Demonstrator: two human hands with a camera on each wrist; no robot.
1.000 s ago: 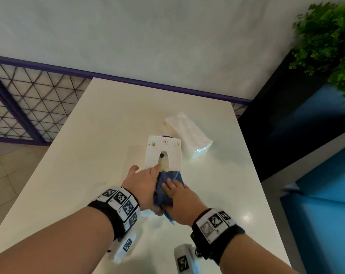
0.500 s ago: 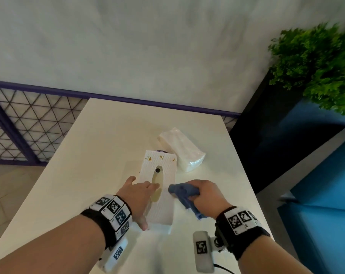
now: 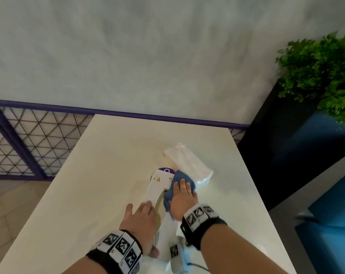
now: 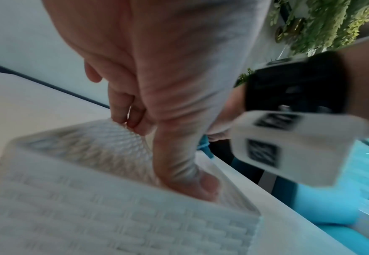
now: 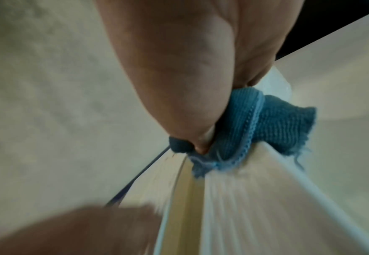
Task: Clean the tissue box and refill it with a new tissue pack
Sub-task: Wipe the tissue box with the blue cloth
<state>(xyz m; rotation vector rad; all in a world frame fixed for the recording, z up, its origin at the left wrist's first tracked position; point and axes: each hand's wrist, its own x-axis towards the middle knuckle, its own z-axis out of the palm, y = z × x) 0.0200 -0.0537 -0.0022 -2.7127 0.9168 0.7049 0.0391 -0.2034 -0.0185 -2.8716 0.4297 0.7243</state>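
The white patterned tissue box (image 3: 155,189) lies lengthwise on the table, its oval slot facing up. My left hand (image 3: 140,220) rests on its near left part, fingertips and thumb pressing on the top (image 4: 92,198). My right hand (image 3: 182,196) grips a bunched blue cloth (image 3: 180,176) and presses it on the far right part of the box top. In the right wrist view the thumb digs into the cloth (image 5: 277,120) on the box edge (image 5: 244,207). The new tissue pack (image 3: 187,163), wrapped in white, lies just beyond the box.
The pale table (image 3: 108,175) ends at a purple-framed lattice railing (image 3: 29,145) on the left and a grey wall behind. A black planter with a green plant (image 3: 321,76) and blue seats (image 3: 329,244) stand to the right.
My right hand has carried the blue cloth from beside the slot forward to the far end of the box top. The left hand stays on the near end.
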